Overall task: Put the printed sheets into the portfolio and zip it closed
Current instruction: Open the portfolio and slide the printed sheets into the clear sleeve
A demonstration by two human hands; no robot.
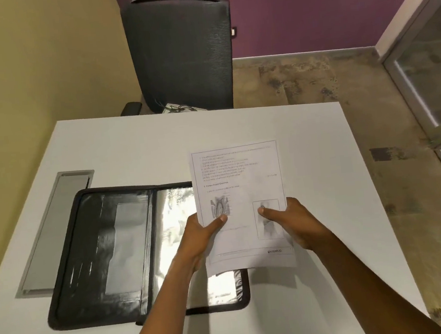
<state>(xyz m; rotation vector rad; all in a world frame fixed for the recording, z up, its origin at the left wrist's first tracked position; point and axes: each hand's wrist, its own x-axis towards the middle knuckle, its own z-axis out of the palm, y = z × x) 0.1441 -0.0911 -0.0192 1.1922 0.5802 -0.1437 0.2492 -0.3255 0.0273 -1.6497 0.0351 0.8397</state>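
Observation:
The printed sheets [237, 176], white with text and two diagrams, are held up above the table by both hands. My left hand [203, 235] grips their lower left edge, thumb on top. My right hand [297, 224] grips the lower right edge, thumb on the page. The black portfolio [98, 254] lies open flat on the white table, its left half with pockets, its right half a shiny clear sleeve [174, 214]. The sheets hang over the portfolio's right half and hide part of it.
A grey cable hatch [56, 231] is set into the table [136, 145] left of the portfolio. A black office chair [181, 52] stands behind the table's far edge. The floor and a glass door [431, 79] lie to the right.

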